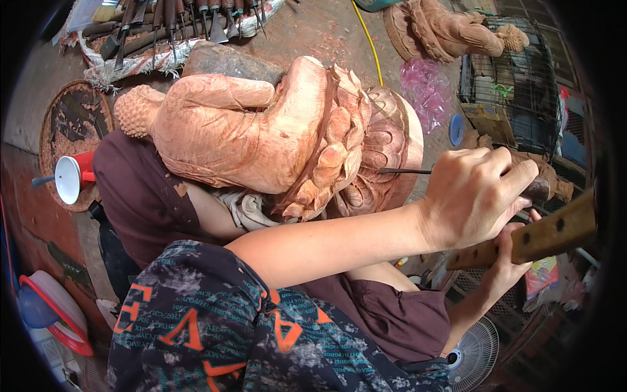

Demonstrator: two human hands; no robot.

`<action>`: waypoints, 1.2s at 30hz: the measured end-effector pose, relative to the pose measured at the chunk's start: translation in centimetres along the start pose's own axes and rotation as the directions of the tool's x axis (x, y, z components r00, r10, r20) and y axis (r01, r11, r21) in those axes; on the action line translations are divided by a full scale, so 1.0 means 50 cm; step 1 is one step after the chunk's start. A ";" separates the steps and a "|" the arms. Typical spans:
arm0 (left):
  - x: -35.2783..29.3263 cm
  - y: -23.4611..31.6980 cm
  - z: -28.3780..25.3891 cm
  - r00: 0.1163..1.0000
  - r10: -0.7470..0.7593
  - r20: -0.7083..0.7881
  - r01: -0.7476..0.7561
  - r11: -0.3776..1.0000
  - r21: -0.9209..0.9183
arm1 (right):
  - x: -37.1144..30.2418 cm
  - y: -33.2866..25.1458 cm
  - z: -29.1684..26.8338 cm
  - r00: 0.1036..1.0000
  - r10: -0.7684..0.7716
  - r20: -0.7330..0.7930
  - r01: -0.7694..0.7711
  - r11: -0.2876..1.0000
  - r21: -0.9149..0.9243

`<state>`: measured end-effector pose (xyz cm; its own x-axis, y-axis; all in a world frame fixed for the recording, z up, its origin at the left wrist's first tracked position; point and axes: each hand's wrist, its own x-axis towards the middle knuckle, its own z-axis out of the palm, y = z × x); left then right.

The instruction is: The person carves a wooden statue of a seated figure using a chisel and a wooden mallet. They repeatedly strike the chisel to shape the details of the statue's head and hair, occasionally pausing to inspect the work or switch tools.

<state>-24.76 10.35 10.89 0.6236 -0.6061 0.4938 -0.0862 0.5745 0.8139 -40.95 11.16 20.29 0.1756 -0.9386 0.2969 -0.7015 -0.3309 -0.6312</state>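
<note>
A carved wooden statue (235,130) lies on its side across my lap, its knobbly-haired head to the left. Its petal-carved base (408,140) is at the right. My left hand (473,196) is closed around a chisel (408,171); the thin dark shaft points left, its tip at the base's petals, and the handle's end shows beyond my fingers. Below it, my right hand (506,258) grips a long wooden bar with dark holes (555,233), which looks like a mallet and slants up to the right. Part of the right hand's grip is hidden behind the bar.
Many carving chisels (215,26) lie on a cloth at the top left. A round tray of wood chips (49,153) and a red-and-white mug (68,179) stand left. Another carved figure (457,29), pink plastic (424,91) and a wire cage (516,85) are at the upper right; a fan (473,356) stands below.
</note>
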 end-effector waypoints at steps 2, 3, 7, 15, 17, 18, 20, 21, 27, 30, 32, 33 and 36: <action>0.001 0.002 0.000 1.000 0.018 0.004 -0.018 1.000 0.000 | -0.008 0.015 0.003 0.998 -0.061 -0.018 0.056 0.977 -0.206; -0.001 0.003 0.000 1.000 0.019 0.010 -0.019 1.000 -0.003 | -0.011 0.019 0.003 0.995 -0.093 -0.024 0.081 0.948 -0.307; -0.003 0.000 -0.001 0.999 0.029 0.018 -0.029 0.999 -0.023 | -0.007 0.004 0.002 1.000 0.010 0.014 -0.012 0.994 0.105; -0.014 0.001 -0.009 0.998 0.045 0.040 -0.044 0.999 -0.014 | -0.011 0.003 0.007 0.999 -0.036 -0.040 0.036 0.999 0.000; -0.015 0.004 -0.007 0.998 0.056 0.025 -0.056 0.998 -0.004 | -0.008 0.016 -0.006 0.992 -0.115 0.042 0.122 0.958 -0.261; -0.014 0.008 -0.008 0.998 0.057 0.039 -0.056 0.998 -0.019 | -0.019 0.045 -0.015 0.981 -0.192 0.020 0.187 0.917 -0.352; -0.021 0.007 -0.013 0.996 0.055 0.066 -0.054 0.998 -0.018 | -0.016 0.014 0.007 0.992 -0.105 -0.076 0.096 0.989 -0.112; -0.024 0.003 -0.014 0.996 0.061 0.068 -0.061 0.998 -0.010 | -0.016 0.004 0.015 0.993 -0.048 -0.108 0.049 0.999 0.010; -0.020 0.006 -0.017 0.990 0.079 0.119 -0.079 0.997 -0.010 | -0.020 0.039 -0.011 0.986 -0.148 0.071 0.162 0.951 -0.262; -0.033 0.015 -0.028 0.982 0.086 0.168 -0.088 0.996 -0.001 | -0.025 0.049 0.002 0.979 -0.151 0.134 0.157 0.987 -0.037; -0.030 0.020 -0.038 0.989 0.070 0.130 -0.064 0.997 -0.050 | -0.025 0.045 0.000 0.985 -0.105 0.133 0.098 0.994 0.055; -0.026 0.024 -0.044 0.992 0.061 0.111 -0.053 0.996 -0.074 | -0.024 0.039 -0.001 0.988 -0.081 0.135 0.068 0.992 0.102; -0.030 0.030 -0.050 0.984 0.040 0.172 -0.026 0.996 -0.080 | -0.023 0.007 0.034 0.996 -0.030 0.087 0.021 0.994 0.105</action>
<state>-23.88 13.50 10.61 0.4768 -0.6682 0.5711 -0.0401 0.6325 0.7735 -40.20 11.93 18.51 0.2555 -0.9333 0.2525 -0.6215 -0.3586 -0.6966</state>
